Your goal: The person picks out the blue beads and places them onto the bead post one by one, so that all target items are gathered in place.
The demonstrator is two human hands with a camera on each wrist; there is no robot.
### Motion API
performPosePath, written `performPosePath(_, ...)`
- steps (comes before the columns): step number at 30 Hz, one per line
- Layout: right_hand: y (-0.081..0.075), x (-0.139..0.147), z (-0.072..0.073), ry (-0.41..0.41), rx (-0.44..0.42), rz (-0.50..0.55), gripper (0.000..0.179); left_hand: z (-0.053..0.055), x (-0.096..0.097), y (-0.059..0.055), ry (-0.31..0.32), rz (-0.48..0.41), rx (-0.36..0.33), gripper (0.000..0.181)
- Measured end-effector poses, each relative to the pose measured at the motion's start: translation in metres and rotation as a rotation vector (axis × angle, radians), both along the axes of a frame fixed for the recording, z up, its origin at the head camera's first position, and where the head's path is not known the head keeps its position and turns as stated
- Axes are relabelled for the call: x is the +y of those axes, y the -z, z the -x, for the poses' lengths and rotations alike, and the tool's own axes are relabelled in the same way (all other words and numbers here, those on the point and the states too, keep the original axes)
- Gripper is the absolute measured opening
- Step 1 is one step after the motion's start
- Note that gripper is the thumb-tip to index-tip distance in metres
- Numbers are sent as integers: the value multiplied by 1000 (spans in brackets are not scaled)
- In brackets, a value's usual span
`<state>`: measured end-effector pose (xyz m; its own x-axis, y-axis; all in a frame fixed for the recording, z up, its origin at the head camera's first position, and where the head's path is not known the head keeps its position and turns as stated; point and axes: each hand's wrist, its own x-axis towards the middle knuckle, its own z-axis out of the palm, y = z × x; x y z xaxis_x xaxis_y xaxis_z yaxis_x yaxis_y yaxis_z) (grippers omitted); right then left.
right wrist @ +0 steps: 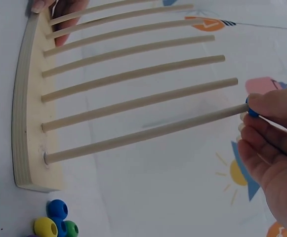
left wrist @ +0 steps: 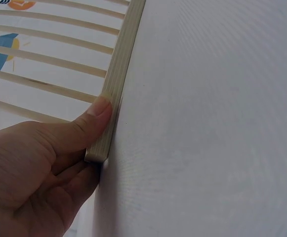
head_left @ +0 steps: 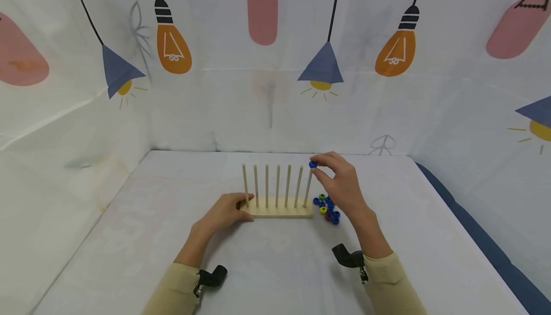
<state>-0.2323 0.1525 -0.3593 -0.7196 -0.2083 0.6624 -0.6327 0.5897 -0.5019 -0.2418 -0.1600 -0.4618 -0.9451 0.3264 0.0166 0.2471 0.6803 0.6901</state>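
A pale wooden peg rack (head_left: 280,208) stands on the white table, its several thin dowels (head_left: 277,185) upright in a row. My left hand (head_left: 225,209) grips the base's left end; in the left wrist view the thumb (left wrist: 100,107) presses along its front edge. Between thumb and fingertips my right hand (head_left: 340,181) pinches a blue bead (head_left: 313,164) at the top of the rightmost dowel (right wrist: 148,136). In the right wrist view that bead (right wrist: 252,109) meets the dowel's tip, partly hidden by the thumb. All the dowels are bare below their tips.
Just right of the base lies a loose cluster of beads (head_left: 330,201), mostly blue with green, yellow and purple ones. A white sheet printed with lamps and bulbs (head_left: 275,95) hangs behind the table. Dark blue fabric (head_left: 465,219) shows past the table's right edge.
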Motion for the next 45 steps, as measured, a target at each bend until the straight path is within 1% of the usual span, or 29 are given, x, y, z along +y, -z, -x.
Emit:
performPosePath(9, 3, 0, 1, 8, -93, -4, 26, -1, 1, -2, -2, 3, -4, 63)
performPosePath(15, 4, 0, 1, 5, -156, -4, 24, 0, 1, 0, -13, 8, -4, 64)
performPosePath(20, 5, 1, 2, -7, -192, 0, 22, 0, 2, 1, -22, -2, -16, 63)
performPosePath(33, 9, 5, 5, -53, -233, -25, 18, -1, 1, 0, -18, -2, -20, 64)
performPosePath(45, 13, 5, 5, -88, -275, -56, 17, 0, 1, 0, -23, -8, -27, 63)
